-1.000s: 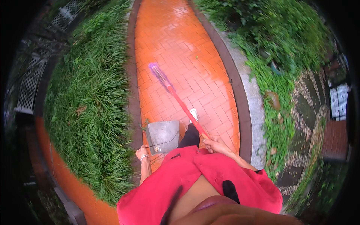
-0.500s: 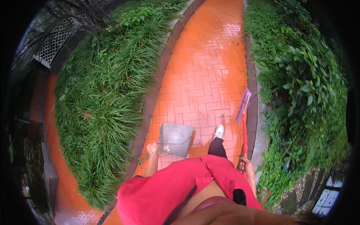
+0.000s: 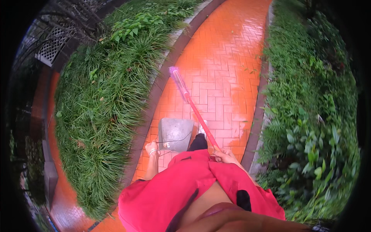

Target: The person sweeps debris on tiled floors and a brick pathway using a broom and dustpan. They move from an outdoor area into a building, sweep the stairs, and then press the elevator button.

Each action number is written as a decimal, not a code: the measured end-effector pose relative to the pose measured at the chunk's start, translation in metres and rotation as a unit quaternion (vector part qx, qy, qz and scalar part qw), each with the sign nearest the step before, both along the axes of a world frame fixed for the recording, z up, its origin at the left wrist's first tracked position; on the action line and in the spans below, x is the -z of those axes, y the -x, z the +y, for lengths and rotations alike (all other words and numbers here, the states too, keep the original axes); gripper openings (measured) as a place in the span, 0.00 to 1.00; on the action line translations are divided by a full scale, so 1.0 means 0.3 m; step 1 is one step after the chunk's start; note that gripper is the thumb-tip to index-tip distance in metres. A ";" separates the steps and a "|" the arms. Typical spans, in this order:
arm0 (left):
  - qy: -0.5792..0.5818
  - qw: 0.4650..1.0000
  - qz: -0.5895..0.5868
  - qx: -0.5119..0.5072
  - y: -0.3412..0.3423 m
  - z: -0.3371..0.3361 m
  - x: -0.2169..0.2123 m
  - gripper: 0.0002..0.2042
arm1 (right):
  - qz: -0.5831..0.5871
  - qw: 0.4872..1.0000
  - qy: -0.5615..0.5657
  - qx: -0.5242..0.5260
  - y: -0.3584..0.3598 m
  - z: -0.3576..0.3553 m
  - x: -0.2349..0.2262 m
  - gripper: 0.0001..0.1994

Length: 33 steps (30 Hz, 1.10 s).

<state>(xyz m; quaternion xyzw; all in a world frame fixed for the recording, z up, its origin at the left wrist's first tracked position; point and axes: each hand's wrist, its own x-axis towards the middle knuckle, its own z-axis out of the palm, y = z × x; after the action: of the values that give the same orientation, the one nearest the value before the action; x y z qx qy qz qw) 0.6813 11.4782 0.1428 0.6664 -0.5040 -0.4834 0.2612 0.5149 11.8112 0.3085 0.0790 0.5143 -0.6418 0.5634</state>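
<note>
My right hand grips the red handle of a broom whose purple head reaches forward over the wet orange brick path, close to the left kerb. My left hand holds the thin wire handle of a grey metal dustpan that hangs low in front of me. A white shoe and a dark trouser leg show just past the dustpan. My red top fills the lower middle of the view.
A dark stone kerb lines the left side of the path, with long grass beyond it. Leafy bushes border the right side behind a pale kerb. A white lattice fence stands at the far left.
The broom head has swung from the right kerb across to the left side of the path. The view has shifted a little, and the dustpan stays in my left hand.
</note>
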 end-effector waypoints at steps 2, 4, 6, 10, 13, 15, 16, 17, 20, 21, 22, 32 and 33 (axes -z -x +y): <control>-0.020 1.000 0.020 0.007 0.217 -0.052 0.069 0.07 | -0.009 1.000 0.009 -0.004 0.226 -0.083 0.042 0.04; -0.023 1.000 0.003 -0.004 0.440 -0.122 0.153 0.08 | -0.062 0.997 -0.032 0.027 0.474 -0.147 0.076 0.04; -0.024 0.999 -0.013 0.021 0.669 -0.202 0.203 0.09 | -0.030 0.995 -0.022 0.096 0.731 -0.176 0.080 0.04; -0.051 0.998 -0.038 0.012 1.159 -0.320 0.104 0.10 | -0.013 0.974 -0.135 0.180 1.198 -0.138 0.001 0.06; -0.028 0.997 -0.052 0.050 1.527 -0.410 0.029 0.11 | -0.009 0.953 -0.162 0.256 1.528 -0.117 -0.027 0.07; -0.036 0.992 -0.087 0.085 1.745 -0.475 0.037 0.11 | 0.023 0.941 -0.156 0.300 1.767 -0.132 0.005 0.08; -0.042 0.990 -0.097 0.095 1.845 -0.499 0.054 0.11 | 0.011 0.940 -0.163 0.300 1.894 -0.149 0.031 0.09; -0.039 0.990 -0.070 0.118 1.943 -0.517 0.074 0.11 | 0.021 0.941 -0.147 0.303 2.022 -0.173 0.060 0.09; -0.061 0.989 -0.096 0.100 2.284 -0.544 0.094 0.09 | -0.001 0.957 -0.149 0.248 2.403 -0.286 0.118 0.09; -0.047 0.987 -0.122 0.092 2.420 -0.556 0.079 0.09 | -0.048 0.962 -0.121 0.239 2.526 -0.336 0.122 0.09; -0.031 0.982 -0.155 0.103 2.559 -0.574 0.054 0.09 | -0.033 0.975 -0.087 0.201 2.646 -0.389 0.118 0.08; -0.057 0.994 -0.085 0.035 3.780 -0.806 0.009 0.07 | 0.087 0.994 0.051 -0.047 3.724 -0.773 0.141 0.09; -0.040 0.992 -0.104 0.057 3.916 -0.814 0.017 0.07 | 0.094 0.995 0.010 -0.034 3.851 -0.790 0.162 0.09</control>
<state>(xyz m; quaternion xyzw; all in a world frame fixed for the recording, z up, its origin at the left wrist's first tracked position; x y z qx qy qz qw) -0.4936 11.2339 0.1376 0.6931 -0.5458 -0.4456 0.1522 -0.6404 11.5742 0.2600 -0.0049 0.5610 -0.6323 0.5343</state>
